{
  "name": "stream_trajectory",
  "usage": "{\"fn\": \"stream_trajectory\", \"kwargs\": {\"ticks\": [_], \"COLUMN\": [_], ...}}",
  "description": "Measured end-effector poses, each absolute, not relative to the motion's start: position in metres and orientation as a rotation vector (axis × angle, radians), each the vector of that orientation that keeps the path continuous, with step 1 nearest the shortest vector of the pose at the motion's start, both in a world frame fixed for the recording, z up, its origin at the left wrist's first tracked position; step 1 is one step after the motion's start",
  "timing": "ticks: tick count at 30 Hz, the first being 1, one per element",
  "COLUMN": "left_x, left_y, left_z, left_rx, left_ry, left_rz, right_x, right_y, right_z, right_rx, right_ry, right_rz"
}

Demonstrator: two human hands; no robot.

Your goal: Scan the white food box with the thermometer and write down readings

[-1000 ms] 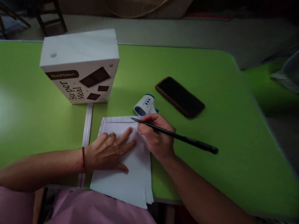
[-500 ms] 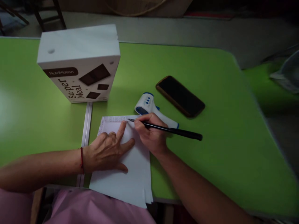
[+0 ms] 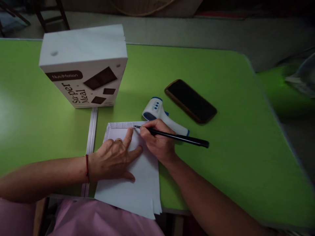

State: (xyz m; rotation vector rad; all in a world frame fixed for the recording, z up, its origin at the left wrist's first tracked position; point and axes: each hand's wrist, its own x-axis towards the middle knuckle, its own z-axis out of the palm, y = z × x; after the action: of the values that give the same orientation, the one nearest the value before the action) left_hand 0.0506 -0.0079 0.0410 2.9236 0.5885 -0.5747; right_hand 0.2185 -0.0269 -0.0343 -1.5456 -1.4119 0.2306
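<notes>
White sheets of paper (image 3: 140, 193) lie in front of me, with small handwriting along the top and upper left edges. My left hand (image 3: 114, 159) rests on the paper with its fingers spread, the index fingertip just below the written band. Between the fingers of my right hand (image 3: 159, 141) is a black pen (image 3: 182, 138), its tip at the top of the paper beside my left index fingertip. Just behind my right hand lies a white and blue infrared thermometer (image 3: 154, 108), its handle partly hidden by that hand.
A tall white box (image 3: 83, 68) stands at the back left. Right of the thermometer lies a dark smartphone (image 3: 192, 101) in a brown case. A metal strip (image 3: 91, 131) crosses the green table (image 3: 233, 147) left of the paper. A dark wooden stool (image 3: 52, 18) stands beyond the table.
The pen's rear end has swung slightly left, and its tip has shifted a little left along the written band. My left hand keeps its place on the paper.
</notes>
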Motion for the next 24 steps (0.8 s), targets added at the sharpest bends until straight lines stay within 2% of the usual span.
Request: {"fn": "stream_trajectory", "kwargs": {"ticks": [24], "left_x": [0.0495], "left_y": [-0.0073], "left_z": [0.0411], "left_rx": [2.917], "left_ry": [0.580], "left_rz": [-0.607], "right_x": [0.2180], "right_y": [-0.0257], "right_z": [-0.0336], "right_rx": [-1.590], "right_ry": [-1.353], "right_rz": [0.276]}}
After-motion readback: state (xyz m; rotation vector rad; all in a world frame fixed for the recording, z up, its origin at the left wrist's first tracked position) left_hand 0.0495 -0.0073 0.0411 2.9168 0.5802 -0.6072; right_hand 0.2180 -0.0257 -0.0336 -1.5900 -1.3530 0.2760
